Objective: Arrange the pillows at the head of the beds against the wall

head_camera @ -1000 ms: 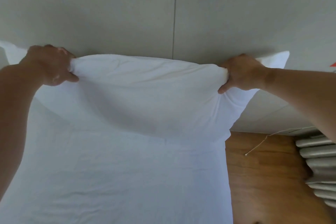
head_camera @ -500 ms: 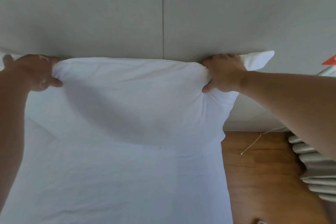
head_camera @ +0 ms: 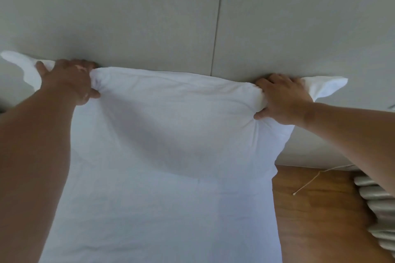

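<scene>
A white pillow (head_camera: 175, 117) stands upright at the head of the bed (head_camera: 162, 220), its top edge against the grey padded wall (head_camera: 149, 17). My left hand (head_camera: 68, 81) is closed on the pillow's top left part, just inside the corner flap. My right hand (head_camera: 282, 98) grips the top right part, with the corner flap sticking out beyond it. The pillow's lower edge rests on the white sheet.
A wooden floor (head_camera: 320, 209) lies to the right of the bed, with a thin white cord (head_camera: 307, 181) on it. Grey folded curtain pleats (head_camera: 380, 209) hang at the right edge. A vertical seam (head_camera: 218, 17) splits the wall panels.
Both hands have kept their grip and pushed the pillow's top edge back against the wall; the view has shifted slightly right, so the left corner flap now shows.
</scene>
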